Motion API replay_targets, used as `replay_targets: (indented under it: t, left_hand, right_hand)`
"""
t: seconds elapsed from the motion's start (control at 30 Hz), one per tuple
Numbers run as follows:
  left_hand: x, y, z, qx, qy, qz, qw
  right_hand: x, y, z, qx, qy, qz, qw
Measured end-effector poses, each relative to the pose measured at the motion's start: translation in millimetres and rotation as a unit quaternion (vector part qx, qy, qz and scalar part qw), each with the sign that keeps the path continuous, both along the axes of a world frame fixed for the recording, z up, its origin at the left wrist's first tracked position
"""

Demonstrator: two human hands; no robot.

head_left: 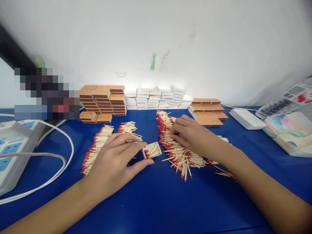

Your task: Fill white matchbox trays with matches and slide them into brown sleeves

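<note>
My left hand (117, 159) grips a small white matchbox tray (158, 150) between thumb and forefinger. Inside the tray lie several red-tipped matches (153, 151). My right hand (187, 130) is closed, its fingertips pressed into a large heap of matches (180, 159); the exact number pinched is hidden. To the left, a row of matches (97, 146) is partly covered by my left hand, with a smaller pile of matches (128, 127) just beyond it.
White tray stacks (153, 97) line the wall between brown matchbox stacks at left (102, 100) and right (207, 112). A power strip (14, 146) with white cables sits left. At right are a white adapter (247, 118), a tissue pack (287, 130) and a clear plastic bottle (278, 105).
</note>
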State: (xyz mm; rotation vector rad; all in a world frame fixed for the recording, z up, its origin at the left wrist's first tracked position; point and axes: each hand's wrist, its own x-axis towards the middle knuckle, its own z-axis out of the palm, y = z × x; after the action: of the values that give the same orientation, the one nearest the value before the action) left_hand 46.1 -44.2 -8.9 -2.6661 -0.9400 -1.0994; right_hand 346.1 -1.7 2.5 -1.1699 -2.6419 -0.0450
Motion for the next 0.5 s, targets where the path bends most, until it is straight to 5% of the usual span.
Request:
replay_targets:
  t: [0.5]
  left_hand:
    - [0.6,0.8,0.3,0.003,0.003,-0.001,1.000]
  right_hand:
    - [-5.4,-1.1,1.1,0.000,-0.013,-0.005,1.000]
